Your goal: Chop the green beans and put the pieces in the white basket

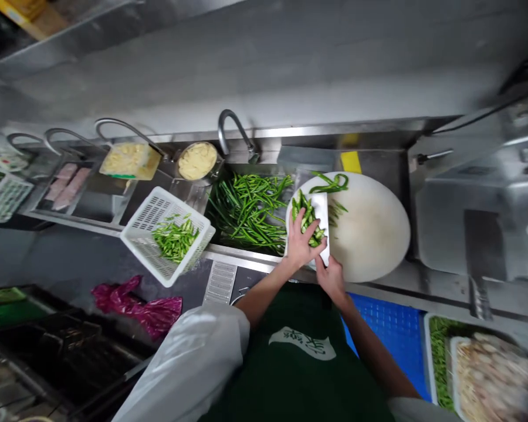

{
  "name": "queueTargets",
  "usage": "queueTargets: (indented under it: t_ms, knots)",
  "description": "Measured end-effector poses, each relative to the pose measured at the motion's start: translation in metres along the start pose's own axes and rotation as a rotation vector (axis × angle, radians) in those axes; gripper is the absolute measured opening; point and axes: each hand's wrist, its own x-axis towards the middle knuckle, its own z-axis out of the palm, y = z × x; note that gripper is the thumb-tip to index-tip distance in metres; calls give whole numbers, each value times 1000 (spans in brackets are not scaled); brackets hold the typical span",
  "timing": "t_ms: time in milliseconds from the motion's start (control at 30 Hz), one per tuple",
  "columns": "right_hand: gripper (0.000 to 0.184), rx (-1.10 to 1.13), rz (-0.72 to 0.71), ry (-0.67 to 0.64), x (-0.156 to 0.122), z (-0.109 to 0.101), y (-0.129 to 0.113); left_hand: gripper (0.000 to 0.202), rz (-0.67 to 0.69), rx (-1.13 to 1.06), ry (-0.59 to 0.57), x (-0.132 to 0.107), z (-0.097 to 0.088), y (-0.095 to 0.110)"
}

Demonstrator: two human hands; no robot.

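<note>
"What did the cut peppers [308, 214] look like from your end?"

"Through the head camera I saw bright green, slender pieces, glossy, some showing pale insides. They sat heaped on a white tray [320, 206], over the left edge of the round cutting board [369, 228]."

"And the hands?"

"My left hand [301, 241] lay spread over the heap, fingers apart, unclenched. My right hand [331, 276] grasped the tray's near corner."

"Was anything else on the board?"

"A few whole peppers [331, 184] near its far left edge, and loose pieces just beside the tray. The board itself was pale and round, with faint stains toward its middle, on a steel tabletop [381, 161]."

"What about the room?"

"A steel kitchen. Left of the board, a sink [246, 254] held long green peppers [259, 205] under a curved tap [233, 120]. Farther left I had a white basket [136, 231] with more cut pieces inside. A cleaver [484, 240] lay to the right, and a plain grey wall [334, 76] ran behind everything."
</note>
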Motion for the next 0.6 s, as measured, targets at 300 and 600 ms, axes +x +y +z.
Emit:
queueTargets:
  t_ms: [300, 600]
  knots:
    - [32, -330, -415, -635, -16, 233, -245, 42, -481, 271, 519, -74, -256, -214]
    - [27, -506, -477, -680, -3, 324, -311, 29, -1175, 207, 584, -142, -363, -373]
